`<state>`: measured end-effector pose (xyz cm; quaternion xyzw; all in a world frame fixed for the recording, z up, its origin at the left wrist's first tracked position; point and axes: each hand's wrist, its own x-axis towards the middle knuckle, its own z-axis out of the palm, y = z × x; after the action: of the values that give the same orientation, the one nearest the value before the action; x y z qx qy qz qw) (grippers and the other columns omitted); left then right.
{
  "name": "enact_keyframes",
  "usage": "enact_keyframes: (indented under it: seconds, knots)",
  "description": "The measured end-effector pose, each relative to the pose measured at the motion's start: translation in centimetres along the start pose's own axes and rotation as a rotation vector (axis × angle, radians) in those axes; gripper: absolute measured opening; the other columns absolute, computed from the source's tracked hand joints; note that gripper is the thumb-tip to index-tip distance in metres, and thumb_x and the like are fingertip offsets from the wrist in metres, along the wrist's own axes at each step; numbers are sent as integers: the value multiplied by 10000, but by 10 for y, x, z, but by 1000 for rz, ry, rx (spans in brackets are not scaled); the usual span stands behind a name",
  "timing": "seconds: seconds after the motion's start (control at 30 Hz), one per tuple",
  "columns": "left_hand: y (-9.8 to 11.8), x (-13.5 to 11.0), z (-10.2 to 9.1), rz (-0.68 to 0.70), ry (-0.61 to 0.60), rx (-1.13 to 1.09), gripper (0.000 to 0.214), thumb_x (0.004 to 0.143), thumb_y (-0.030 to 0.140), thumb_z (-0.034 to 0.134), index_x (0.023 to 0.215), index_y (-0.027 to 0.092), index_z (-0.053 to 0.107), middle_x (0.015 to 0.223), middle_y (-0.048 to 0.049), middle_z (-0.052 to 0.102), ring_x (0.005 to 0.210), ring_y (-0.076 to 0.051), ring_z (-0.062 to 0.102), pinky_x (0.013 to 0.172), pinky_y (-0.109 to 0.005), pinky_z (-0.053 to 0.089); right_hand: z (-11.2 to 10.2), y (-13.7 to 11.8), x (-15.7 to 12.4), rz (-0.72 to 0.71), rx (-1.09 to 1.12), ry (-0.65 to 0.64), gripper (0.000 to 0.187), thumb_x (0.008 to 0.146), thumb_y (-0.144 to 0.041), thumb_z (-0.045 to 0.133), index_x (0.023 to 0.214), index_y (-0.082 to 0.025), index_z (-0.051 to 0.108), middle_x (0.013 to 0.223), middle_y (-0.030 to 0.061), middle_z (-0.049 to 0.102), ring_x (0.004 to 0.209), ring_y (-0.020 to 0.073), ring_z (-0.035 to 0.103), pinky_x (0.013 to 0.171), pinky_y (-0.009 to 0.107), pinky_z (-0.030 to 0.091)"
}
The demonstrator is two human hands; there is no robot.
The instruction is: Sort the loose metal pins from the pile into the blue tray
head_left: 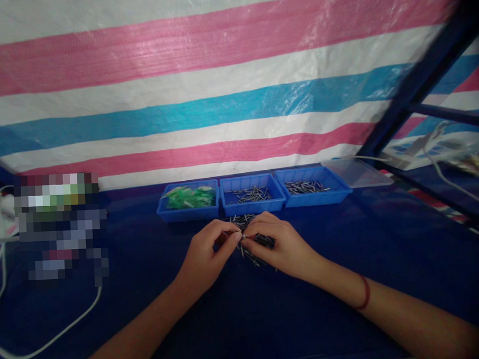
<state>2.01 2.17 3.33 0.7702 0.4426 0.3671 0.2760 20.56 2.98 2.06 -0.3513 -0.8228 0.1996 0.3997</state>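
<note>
Here we are, right over the table (238, 327), and both my grips are closed at the fingertips: left grip (203, 252) and right grip (292, 245) meet on one small shiny piece (243, 236), just above the heap of slim metal pieces (253, 259). My fingers cover most of it, so its full shape I can't tell. It looks like metal: light, I'd judge, stiff, hard to break, but smooth enough to slip or roll. Best hold? A thumb-and-forefinger pinch, one at each end, no hard squeeze needed.

Now the count! Two grips, one piece between them, one loose heap in front. Beyond it, three blue bins in a row: left bin (187, 216) with green packets (190, 197), middle bin (253, 206) and right bin (318, 198) with more slim metal pieces, too many and too tangled to number.
</note>
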Motion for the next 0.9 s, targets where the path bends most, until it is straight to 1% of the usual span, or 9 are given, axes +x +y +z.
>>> enact_keyframes:
  seconds: [0.2,0.43,0.6,0.7,0.8,0.9]
  knots:
    - [-2,1,-1,18,-6,7,123,890,260,521,897,176,611,827,-24,616,704,-131,557,645,-233,440,-1,1,0,2,16,59,68,808,-188,622,744,-210,627,775,26,680,764,173,610,713,330,459]
    - [-4,3,-4,53,-41,39,111,909,241,494,921,179,584,860,-21,578,725,-126,541,674,-235,428,-4,1,0,26,71,145,26,813,-217,624,811,-219,650,812,35,682,783,176,613,725,332,485]
    - [-5,3,-3,70,-74,57,122,918,246,476,921,179,579,858,-22,574,729,-127,543,679,-234,434,-7,-3,0,13,91,145,66,840,-249,595,840,-215,651,814,41,670,797,178,606,720,332,490]
    - [-5,3,-2,76,-104,77,134,927,253,459,932,180,571,861,-23,575,717,-124,548,669,-231,440,-8,-5,-1,0,76,143,78,851,-235,574,850,-206,646,820,43,662,801,170,604,726,324,491]
    - [-6,3,-3,94,-144,187,149,927,269,460,985,182,566,923,-40,591,792,-146,570,725,-256,455,-11,-4,1,-16,37,149,82,850,-200,560,848,-196,641,816,44,654,796,164,601,729,313,489]
    - [-11,5,-7,119,-174,395,206,912,304,488,1066,191,565,1027,-62,601,944,-202,565,845,-330,444,-25,4,7,-32,-87,216,96,840,-184,547,853,-198,641,824,42,651,799,172,598,728,319,485]
